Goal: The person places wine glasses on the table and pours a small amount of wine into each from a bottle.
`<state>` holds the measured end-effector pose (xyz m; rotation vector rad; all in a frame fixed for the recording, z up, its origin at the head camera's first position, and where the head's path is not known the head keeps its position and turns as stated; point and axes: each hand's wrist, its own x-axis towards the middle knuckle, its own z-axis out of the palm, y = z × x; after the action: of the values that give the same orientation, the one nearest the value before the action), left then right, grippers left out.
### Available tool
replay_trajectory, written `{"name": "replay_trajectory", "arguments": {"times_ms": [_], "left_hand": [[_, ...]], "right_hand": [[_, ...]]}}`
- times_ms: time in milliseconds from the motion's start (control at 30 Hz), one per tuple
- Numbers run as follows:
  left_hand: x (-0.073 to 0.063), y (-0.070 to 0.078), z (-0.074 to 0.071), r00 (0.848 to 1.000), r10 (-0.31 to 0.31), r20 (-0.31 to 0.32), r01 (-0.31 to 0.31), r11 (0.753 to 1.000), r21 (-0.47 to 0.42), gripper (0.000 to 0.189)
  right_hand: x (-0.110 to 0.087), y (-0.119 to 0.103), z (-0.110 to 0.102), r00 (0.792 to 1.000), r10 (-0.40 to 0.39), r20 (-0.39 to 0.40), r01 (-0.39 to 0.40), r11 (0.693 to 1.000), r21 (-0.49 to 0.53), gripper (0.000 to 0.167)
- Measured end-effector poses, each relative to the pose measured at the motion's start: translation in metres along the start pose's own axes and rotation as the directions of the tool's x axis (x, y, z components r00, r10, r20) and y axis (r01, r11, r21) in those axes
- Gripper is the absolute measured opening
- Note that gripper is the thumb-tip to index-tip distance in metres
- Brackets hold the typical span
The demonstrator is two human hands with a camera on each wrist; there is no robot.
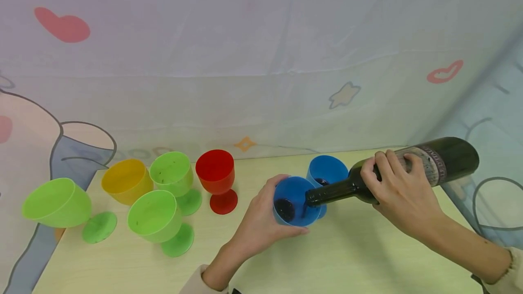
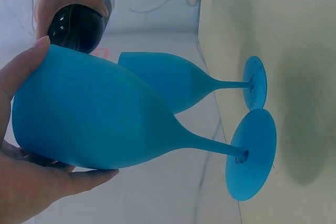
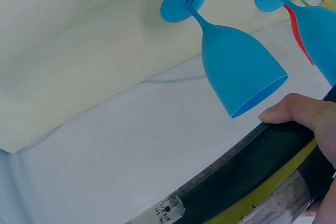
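My left hand (image 1: 258,223) grips a blue goblet (image 2: 100,108) round its bowl, thumb on one side and fingers on the other. Dark liquid (image 1: 284,210) lies in the bottom of that bowl. In my right hand (image 1: 404,189) is a dark green wine bottle (image 1: 455,158), held by its body and tilted with the neck down to the left. Its mouth is over the held goblet's rim, and a thin dark stream runs from it into the bowl. Right behind stands a second blue goblet (image 1: 328,167), also with dark liquid inside.
Left of my hands stand a red goblet (image 1: 215,171), a yellow goblet (image 1: 127,180) and several green goblets (image 1: 153,217). They share a pale table (image 1: 347,257) with the blue ones. A patterned cloth (image 1: 261,58) hangs along the table's back edge.
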<state>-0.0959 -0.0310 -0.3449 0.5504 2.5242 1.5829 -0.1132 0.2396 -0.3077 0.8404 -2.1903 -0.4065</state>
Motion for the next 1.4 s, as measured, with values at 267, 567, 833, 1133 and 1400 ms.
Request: {"name": "replay_trajectory", "arguments": {"times_ms": [267,567,833,1133,1400], "left_hand": [[-0.0001,-0.0003,0.0007,1.0,0.002,-0.001,-0.002,1.0,0.007,0.086],[0.0007,-0.0016,0.0009,1.0,0.017,-0.003,-0.017,1.0,-0.004,0.086],[0.0014,-0.0013,0.0003,1.0,0.023,-0.003,-0.023,1.0,-0.006,0.086],[0.0008,-0.0016,-0.0016,1.0,-0.012,0.004,0.012,1.0,-0.027,0.085],[0.0012,-0.0038,-0.0022,1.0,-0.026,0.009,0.027,0.997,-0.066,0.084]], "right_hand": [[-0.0004,-0.0005,0.0005,1.0,0.001,0.004,-0.001,1.0,0.004,0.075],[-0.0005,-0.0002,0.0004,1.0,0.001,0.014,-0.001,1.0,0.0,0.075],[-0.0002,0.0002,0.0,1.0,0.002,0.02,-0.002,1.0,0.0,0.076],[-0.0014,-0.0026,0.0007,0.999,0.025,0.044,-0.027,0.999,0.043,0.077],[-0.0052,-0.0052,0.002,0.997,0.05,0.06,-0.055,0.996,0.073,0.079]]}}
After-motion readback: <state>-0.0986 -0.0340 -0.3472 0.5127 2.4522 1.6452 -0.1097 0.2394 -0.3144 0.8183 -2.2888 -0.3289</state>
